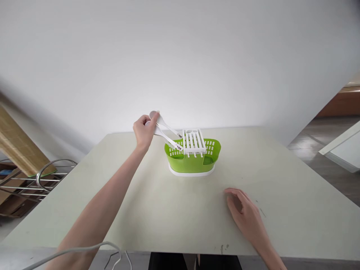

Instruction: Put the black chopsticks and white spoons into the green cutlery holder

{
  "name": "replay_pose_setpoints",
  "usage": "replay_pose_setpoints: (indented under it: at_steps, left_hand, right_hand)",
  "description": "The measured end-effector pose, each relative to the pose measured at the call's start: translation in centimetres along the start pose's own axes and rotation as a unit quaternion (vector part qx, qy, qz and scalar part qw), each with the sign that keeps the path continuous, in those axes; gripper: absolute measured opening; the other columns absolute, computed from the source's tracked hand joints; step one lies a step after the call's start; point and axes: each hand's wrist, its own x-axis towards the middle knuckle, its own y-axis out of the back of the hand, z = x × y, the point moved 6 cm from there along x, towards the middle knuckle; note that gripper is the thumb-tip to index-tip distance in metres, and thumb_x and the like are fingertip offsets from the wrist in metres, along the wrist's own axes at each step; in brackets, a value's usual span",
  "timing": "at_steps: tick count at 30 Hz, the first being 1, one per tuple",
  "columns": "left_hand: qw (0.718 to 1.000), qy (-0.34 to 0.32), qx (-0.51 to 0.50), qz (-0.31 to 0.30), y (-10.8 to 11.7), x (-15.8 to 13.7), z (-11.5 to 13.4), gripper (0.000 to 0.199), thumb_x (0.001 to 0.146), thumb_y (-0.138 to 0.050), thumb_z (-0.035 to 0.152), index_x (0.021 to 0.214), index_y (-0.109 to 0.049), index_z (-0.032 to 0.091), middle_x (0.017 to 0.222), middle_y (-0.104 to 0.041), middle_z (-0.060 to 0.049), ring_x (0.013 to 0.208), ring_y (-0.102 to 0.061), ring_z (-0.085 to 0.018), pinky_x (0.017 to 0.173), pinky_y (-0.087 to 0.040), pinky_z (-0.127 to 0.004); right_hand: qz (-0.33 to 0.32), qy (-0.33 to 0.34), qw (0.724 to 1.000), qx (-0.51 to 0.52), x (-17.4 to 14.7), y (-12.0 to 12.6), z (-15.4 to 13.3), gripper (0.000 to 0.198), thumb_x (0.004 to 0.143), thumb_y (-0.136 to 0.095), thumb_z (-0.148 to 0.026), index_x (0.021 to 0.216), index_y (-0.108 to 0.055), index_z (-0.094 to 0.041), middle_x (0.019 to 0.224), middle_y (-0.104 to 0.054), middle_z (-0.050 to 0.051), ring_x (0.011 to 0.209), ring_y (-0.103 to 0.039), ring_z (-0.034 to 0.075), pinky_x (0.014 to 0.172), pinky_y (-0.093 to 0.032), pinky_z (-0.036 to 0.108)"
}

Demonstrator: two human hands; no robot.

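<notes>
The left hand (pixel 144 131) is closed around the bowls of two white spoons (pixel 165 133), held together as a pair near the table's far edge, left of its middle. Gripped at the bowl end, the spoons slant handle-first down to the right, so their handle tips meet the left end of the green caddy (pixel 194 159). The caddy stands on a white base near the middle of the far edge, with a white slotted insert (pixel 193 142) across its top, whose openings suit upright cutlery.

The right hand (pixel 243 212) lies flat and relaxed on the table (pixel 295 210) toward the near right edge, holding nothing, apart from the caddy; it seems only to rest there.

Whether the handle tips are inside the caddy or just touching its rim is hard to make out, and the fingers cover most of the spoon bowls. The caddy's inside is hidden by its wall. A wire rack (pixel 42 180) beyond the left edge is cut off by the frame, as is a pale cable (pixel 84 249) at the near edge.
</notes>
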Motion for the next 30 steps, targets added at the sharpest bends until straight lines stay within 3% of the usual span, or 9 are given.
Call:
replay_pose_setpoints:
  at_steps: [4,8,13,16,19,24,30]
  left_hand:
    - [0.989,0.1,-0.073,0.077,1.7,2.0,-2.5,0.056,0.085,-0.078,0.056,0.057,-0.045,0.021,0.057,-0.038,0.004,0.055,-0.038,-0.01,0.051,-0.031,-0.026]
    - [0.954,0.209,-0.169,0.131,4.4,3.5,-6.0,0.051,0.086,-0.079,0.055,0.062,-0.048,0.022,0.061,-0.045,0.003,0.057,-0.048,-0.011,0.055,-0.043,-0.025]
    - [0.933,0.29,-0.18,0.113,8.8,3.3,-9.6,0.044,0.08,-0.087,0.049,0.067,-0.056,0.02,0.064,-0.054,0.001,0.059,-0.055,-0.011,0.058,-0.051,-0.023]
    - [0.94,0.322,-0.109,0.016,10.7,2.0,-11.4,0.047,0.071,-0.092,0.05,0.064,-0.059,0.018,0.059,-0.055,0.0,0.055,-0.051,-0.011,0.052,-0.047,-0.022]
    - [0.936,0.328,0.012,-0.126,11.3,0.3,-12.9,0.052,0.061,-0.094,0.058,0.06,-0.06,0.018,0.054,-0.054,-0.001,0.051,-0.046,-0.011,0.045,-0.038,-0.024]
    - [0.881,0.247,0.193,-0.354,10.1,-2.0,-14.2,0.054,0.062,-0.088,0.065,0.053,-0.057,0.021,0.053,-0.052,0.0,0.049,-0.043,-0.013,0.046,-0.027,-0.027]
    - [0.81,0.19,0.277,-0.481,7.9,-3.7,-15.4,0.058,0.06,-0.085,0.068,0.05,-0.05,0.023,0.053,-0.038,0.002,0.05,-0.033,-0.013,0.051,-0.02,-0.031]
  right_hand:
    - [-0.007,0.001,1.0,-0.002,0.0,0.0,0.1,0.031,0.102,-0.048,-0.047,0.115,-0.068,-0.028,0.129,-0.071,0.009,0.115,-0.067,0.027,0.077,-0.055,0.034]
    - [-0.009,-0.001,1.0,-0.004,0.0,0.0,0.3,0.03,0.102,-0.048,-0.047,0.115,-0.068,-0.028,0.129,-0.071,0.009,0.115,-0.067,0.026,0.081,-0.055,0.035]
    - [-0.003,0.006,1.0,-0.002,-0.1,0.0,0.1,0.031,0.102,-0.049,-0.048,0.114,-0.069,-0.028,0.128,-0.071,0.009,0.115,-0.066,0.028,0.082,-0.055,0.037]
    - [0.0,0.009,1.0,-0.003,-0.1,0.1,0.1,0.031,0.101,-0.049,-0.049,0.112,-0.07,-0.028,0.127,-0.072,0.01,0.115,-0.066,0.029,0.085,-0.055,0.039]
    - [-0.006,0.007,1.0,-0.008,-0.1,0.1,0.4,0.031,0.1,-0.049,-0.049,0.112,-0.07,-0.029,0.127,-0.072,0.009,0.114,-0.066,0.029,0.086,-0.055,0.04]
    - [-0.009,0.006,1.0,-0.017,-0.1,0.2,0.7,0.032,0.1,-0.05,-0.05,0.113,-0.07,-0.029,0.127,-0.072,0.01,0.113,-0.066,0.03,0.077,-0.056,0.037]
    - [-0.003,0.008,1.0,-0.022,-0.1,0.3,0.4,0.032,0.1,-0.05,-0.05,0.11,-0.071,-0.029,0.126,-0.073,0.009,0.112,-0.067,0.028,0.08,-0.057,0.037]
